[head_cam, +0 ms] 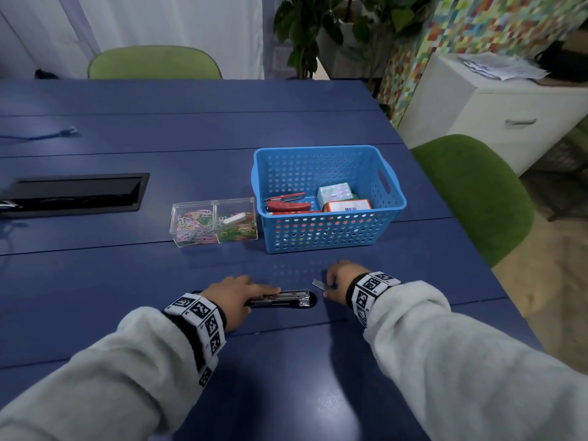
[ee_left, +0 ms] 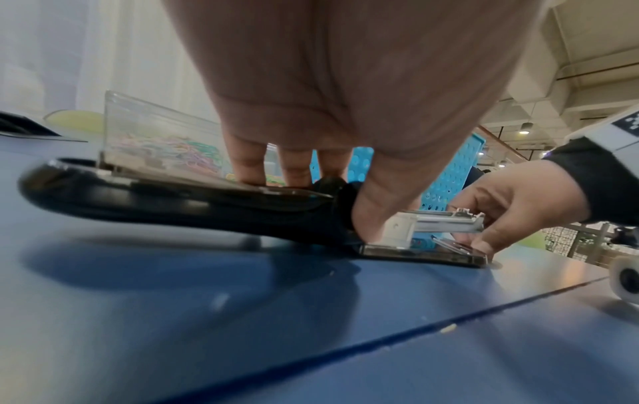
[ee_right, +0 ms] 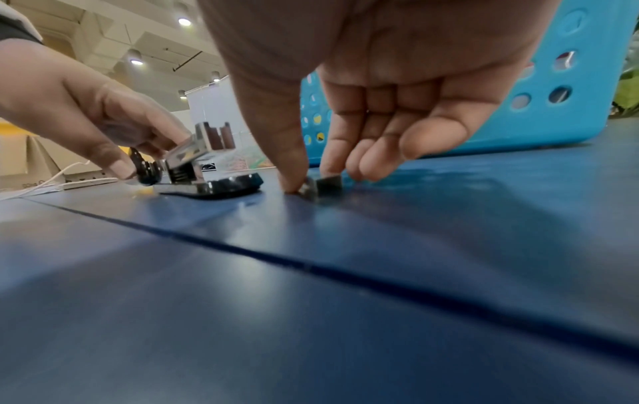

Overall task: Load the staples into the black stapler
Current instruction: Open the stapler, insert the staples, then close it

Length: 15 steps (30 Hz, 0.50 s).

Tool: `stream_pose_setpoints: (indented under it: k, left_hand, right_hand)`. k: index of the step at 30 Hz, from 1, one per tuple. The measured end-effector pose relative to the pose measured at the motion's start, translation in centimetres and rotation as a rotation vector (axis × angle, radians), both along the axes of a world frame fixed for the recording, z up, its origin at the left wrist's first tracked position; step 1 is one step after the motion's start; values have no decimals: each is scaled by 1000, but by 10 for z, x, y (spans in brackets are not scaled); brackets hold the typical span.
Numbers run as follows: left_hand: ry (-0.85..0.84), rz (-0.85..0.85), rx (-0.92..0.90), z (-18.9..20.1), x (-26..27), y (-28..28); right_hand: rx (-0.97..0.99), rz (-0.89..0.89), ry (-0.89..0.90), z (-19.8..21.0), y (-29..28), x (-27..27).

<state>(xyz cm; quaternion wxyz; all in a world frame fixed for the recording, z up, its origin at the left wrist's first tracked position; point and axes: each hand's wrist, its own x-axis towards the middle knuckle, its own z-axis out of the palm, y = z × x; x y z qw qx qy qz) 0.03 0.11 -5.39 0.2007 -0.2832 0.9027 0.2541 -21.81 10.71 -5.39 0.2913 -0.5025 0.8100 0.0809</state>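
A glossy black plastic stapler with a bright metal staple channel (head_cam: 280, 299) lies opened on the matte blue slatted table (head_cam: 286, 361), low and centre in the head view, its long axis running left to right with the metal nose toward the right. The left hand (head_cam: 232, 297) lies over its rear half, fingers curled round it, thumb by the hinge. Just right of the nose, the right hand (head_cam: 342, 281) pinches a short silvery strip of staples (head_cam: 318, 284) resting on the table, thumb and fingertips clamped on it. Above sit a perforated light-blue plastic basket (head_cam: 331, 232) and a clear acrylic box of coloured paper clips (head_cam: 213, 222). No writing is legible.
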Motion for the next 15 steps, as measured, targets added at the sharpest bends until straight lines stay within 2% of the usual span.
stream_pose_setpoints:
  k: [6, 11, 13, 15]
  left_hand:
    - [15, 20, -2, -1, 1, 2]
    - [25, 33, 0, -3, 2, 2]
    - [29, 39, 1, -4, 2, 2]
    - [31, 46, 4, -4, 2, 2]
  right_hand:
    - [-9, -59, 41, 6, 6, -1]
    - [-244, -148, -150, 14, 10, 4]
    - [-310, -99, -209, 18, 6, 13]
    - [-318, 38, -187, 23, -1, 23]
